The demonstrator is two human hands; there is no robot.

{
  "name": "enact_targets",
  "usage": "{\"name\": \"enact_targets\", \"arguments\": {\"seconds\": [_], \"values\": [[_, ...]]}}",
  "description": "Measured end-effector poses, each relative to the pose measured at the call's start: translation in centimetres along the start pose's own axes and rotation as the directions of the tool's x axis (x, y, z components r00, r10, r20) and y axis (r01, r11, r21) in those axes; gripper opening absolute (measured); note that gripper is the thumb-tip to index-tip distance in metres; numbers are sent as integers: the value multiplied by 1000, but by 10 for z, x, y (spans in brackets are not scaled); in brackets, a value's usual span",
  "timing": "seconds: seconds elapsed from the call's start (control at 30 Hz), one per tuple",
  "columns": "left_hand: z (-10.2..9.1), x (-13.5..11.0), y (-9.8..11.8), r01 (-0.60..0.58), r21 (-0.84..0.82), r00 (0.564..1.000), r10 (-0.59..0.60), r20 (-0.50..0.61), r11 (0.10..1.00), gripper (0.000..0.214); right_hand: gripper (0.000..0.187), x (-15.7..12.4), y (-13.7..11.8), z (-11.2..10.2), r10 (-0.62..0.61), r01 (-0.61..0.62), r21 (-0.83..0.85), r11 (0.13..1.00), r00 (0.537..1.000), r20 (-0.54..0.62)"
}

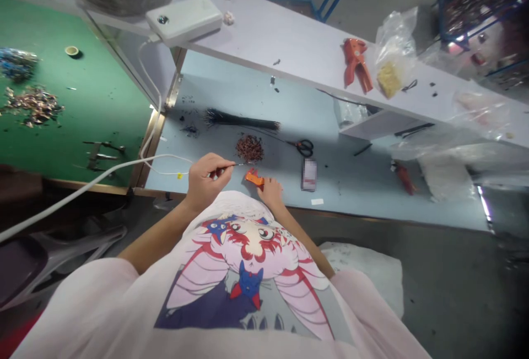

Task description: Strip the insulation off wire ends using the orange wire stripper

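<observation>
My left hand is closed in a pinch on a thin dark wire whose tip points right toward an orange tool. My right hand is wrapped round that orange tool at the near edge of the pale blue table. Just beyond the hands lies a small pile of reddish-brown parts. A bundle of long black wires lies further back.
Black scissors and a small blurred card lie right of the hands. A white cable runs from a white box on the shelf. Orange pliers and plastic bags rest on the shelf. A green table stands left.
</observation>
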State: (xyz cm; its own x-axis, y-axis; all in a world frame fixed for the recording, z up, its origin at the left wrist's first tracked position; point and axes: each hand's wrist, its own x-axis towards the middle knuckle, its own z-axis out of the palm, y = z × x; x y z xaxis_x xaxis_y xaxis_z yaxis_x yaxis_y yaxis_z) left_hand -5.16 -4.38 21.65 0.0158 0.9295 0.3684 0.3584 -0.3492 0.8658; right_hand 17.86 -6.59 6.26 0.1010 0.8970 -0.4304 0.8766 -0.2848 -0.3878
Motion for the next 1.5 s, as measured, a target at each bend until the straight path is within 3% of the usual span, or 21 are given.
{"name": "enact_targets", "arguments": {"seconds": [0.1, 0.2, 0.3, 0.4, 0.43, 0.5, 0.53, 0.6, 0.67, 0.77, 0.9, 1.03, 1.2, 1.3, 1.5], "values": [[0, 0, -1, -90, 71, 995, 92, -25, 993, 7, 36, 0, 5, 17, 1, -1, -48, 999, 1000, 6], [2, -1, -6, -206, 168, 976, 215, -36, 964, 5, 35, 3, 2, 16, -36, 35, -46, 998, 999, -29], [6, -2, -10, -324, 258, 941, 338, -10, 910, 6, 35, 4, -14, -4, -126, 126, -3, 992, 986, -112], [8, -2, -13, -395, 312, 914, 403, 39, 864, 8, 34, -6, -41, -39, -227, 246, 55, 968, 945, -233], [9, -3, -13, -406, 325, 910, 411, 55, 854, 8, 33, -12, -51, -52, -278, 313, 82, 946, 916, -288], [10, -3, -14, -420, 351, 904, 419, 82, 837, 7, 29, -26, -70, -75, -482, 625, 190, 757, 731, -484], [10, -3, -14, -426, 363, 901, 424, 90, 829, 6, 29, -33, -78, -84, -546, 719, 194, 668, 650, -528], [9, -5, -15, -436, 386, 896, 432, 103, 813, 5, 23, -44, -91, -95, -628, 800, 141, 583, 554, -546], [8, -6, -16, -440, 401, 894, 433, 111, 804, 5, 15, -49, -99, -99, -660, 815, 70, 575, 512, -550], [8, -8, -15, -410, 374, 910, 402, 103, 832, 5, 13, -50, -102, -98, -669, 805, -2, 594, 492, -557], [9, -7, -10, -230, 216, 968, 200, 154, 949, 6, 11, -48, -103, -96, -691, 804, -79, 590, 452, -564], [13, -6, -7, -142, 227, 954, 72, 291, 963, 11, 12, -46, -102, -91, -719, 768, -177, 615, 454, -527], [17, -6, -11, -183, 332, 906, 28, 422, 925, 11, 12, -43, -95, -85, -752, 749, -240, 618, 473, -459], [17, -6, -11, -262, 346, 880, 76, 468, 901, 13, 8, -43, -91, -87, -748, 758, -209, 617, 483, -456], [18, -4, -7, -354, 338, 858, 159, 489, 872, 15, 10, -45, -88, -93, -743, 761, -217, 611, 458, -488]]}}
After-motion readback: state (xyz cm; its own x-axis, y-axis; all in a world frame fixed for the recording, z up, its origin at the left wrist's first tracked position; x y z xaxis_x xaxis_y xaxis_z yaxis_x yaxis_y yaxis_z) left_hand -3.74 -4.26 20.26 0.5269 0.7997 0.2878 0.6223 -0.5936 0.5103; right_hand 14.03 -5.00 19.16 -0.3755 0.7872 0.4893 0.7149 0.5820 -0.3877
